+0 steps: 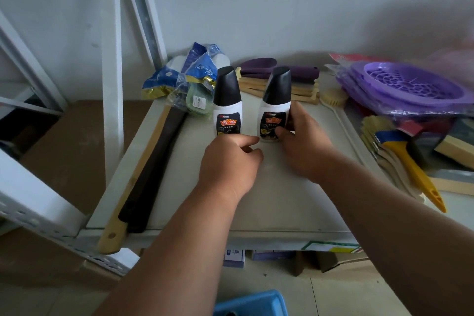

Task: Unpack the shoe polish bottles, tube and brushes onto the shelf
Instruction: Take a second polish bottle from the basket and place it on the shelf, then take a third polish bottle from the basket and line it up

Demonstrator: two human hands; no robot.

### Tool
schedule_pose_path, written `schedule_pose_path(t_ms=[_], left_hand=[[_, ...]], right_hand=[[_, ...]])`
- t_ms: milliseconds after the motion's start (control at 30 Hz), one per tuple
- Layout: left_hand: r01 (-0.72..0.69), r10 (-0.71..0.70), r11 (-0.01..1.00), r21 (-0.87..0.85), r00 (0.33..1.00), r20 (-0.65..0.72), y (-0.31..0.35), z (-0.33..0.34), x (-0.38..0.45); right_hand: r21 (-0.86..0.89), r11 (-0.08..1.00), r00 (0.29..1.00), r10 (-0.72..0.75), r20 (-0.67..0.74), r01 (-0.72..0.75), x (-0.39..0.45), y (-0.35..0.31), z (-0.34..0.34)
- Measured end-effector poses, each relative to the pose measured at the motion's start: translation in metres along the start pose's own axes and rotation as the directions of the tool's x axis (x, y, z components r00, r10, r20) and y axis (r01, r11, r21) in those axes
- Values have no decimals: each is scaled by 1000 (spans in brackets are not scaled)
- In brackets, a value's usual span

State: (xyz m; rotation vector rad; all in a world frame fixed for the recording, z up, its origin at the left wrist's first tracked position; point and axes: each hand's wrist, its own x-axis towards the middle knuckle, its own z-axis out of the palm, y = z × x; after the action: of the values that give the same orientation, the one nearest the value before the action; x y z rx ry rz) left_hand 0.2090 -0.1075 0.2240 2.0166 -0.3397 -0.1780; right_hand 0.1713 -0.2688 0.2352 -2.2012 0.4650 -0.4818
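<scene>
Shelf: a pale grey shelf board (256, 195) against a white wall, both bare arms reaching onto it
Left bottle: a white shoe polish bottle with slanted black cap (227, 102) stands upright mid-shelf
Right bottle: its twin (275, 104) stands upright just beside it, a small gap between them
Left hand: the left hand (229, 161) is loosely curled, forefinger extended toward the left bottle's base, gripping nothing
Right hand: the right hand (304, 145) wraps the right bottle's lower body, thumb across the label
Surroundings: blue plastic packets (188, 77) behind left; purple baskets (407, 87) and a yellow-handled brush (413, 169) at right; a long wooden handle (136, 174) along the left edge; a blue crate (252, 304) below
</scene>
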Motion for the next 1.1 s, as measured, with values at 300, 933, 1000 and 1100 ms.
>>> schedule_pose_path(t_ms=[300,933,1000,1100], left_hand=[[-2,2,1000,-6,1000,-1,-1,-1,-2],[246,-197,924,-292,963,186,-3,-64,-151],[258,-217,946,-198,954,207,-11,-72,-169],[232,-227,972,19,923,312,-33,-79,-189]], right_hand=[[18,1000,1000,-18,24,18,-7,-2,0],[99,994,960,19,279,-49,-191,-47,-38],[99,995,925,-17,379,-22,-218,-51,-31],[11,998,830,41,556,-57,-247,-32,-11]])
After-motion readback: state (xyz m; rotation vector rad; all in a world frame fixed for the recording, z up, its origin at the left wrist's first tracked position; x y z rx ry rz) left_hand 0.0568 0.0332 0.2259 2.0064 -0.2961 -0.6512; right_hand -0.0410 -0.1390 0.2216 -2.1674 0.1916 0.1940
